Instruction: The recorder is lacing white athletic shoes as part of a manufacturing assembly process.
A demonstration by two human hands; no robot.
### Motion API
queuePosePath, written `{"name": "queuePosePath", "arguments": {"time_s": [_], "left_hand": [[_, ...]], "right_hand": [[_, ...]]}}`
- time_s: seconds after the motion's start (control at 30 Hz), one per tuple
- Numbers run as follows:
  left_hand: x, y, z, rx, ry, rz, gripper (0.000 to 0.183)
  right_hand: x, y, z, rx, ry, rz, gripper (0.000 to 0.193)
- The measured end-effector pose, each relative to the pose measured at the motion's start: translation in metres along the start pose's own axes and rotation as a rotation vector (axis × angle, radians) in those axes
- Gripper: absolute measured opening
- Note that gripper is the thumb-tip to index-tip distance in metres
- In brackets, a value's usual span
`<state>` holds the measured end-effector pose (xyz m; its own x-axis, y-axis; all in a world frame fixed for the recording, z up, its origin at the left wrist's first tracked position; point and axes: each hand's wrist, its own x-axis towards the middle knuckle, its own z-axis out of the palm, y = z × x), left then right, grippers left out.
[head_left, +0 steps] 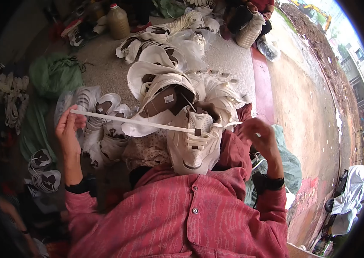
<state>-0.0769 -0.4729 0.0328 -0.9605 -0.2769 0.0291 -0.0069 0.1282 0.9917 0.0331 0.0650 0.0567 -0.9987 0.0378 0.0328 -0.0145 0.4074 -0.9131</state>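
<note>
1. Green plastic sheeting [57,77], bunched, at left, beyond the left hand.
2. Left hand [69,129]: raised, thumb and fingers clamped on the long end of a white lace [134,121]; lace runs straight from there to the shoe.
3. Brown-lined pale uppers [158,103]: nested in a row, just beyond the shoe.
4. Cream shoe [177,144]: centre, toe toward the wearer, near the red patterned shirt [156,202]; lower lacing threaded.
5. Right hand [261,133]: fingers curled, clamped on the lace's short end.
6. Dark band [272,182] on right wrist.
</note>
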Motion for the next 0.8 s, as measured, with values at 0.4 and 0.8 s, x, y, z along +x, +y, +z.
{"name": "queuePosePath", "arguments": {"time_s": [0.4, 0.8], "left_hand": [[0.010, 0.018, -0.004, -1.035, -0.229, 0.109, 0.045], [-0.023, 0.030, 0.007, -0.387, -0.239, 0.221, 0.024]], "right_hand": [[0.021, -0.030, 0.052, -0.538, -0.217, -0.552, 0.016], [0.033, -0.052, 0.040, -0.677, -0.357, -0.363, 0.011]]}}
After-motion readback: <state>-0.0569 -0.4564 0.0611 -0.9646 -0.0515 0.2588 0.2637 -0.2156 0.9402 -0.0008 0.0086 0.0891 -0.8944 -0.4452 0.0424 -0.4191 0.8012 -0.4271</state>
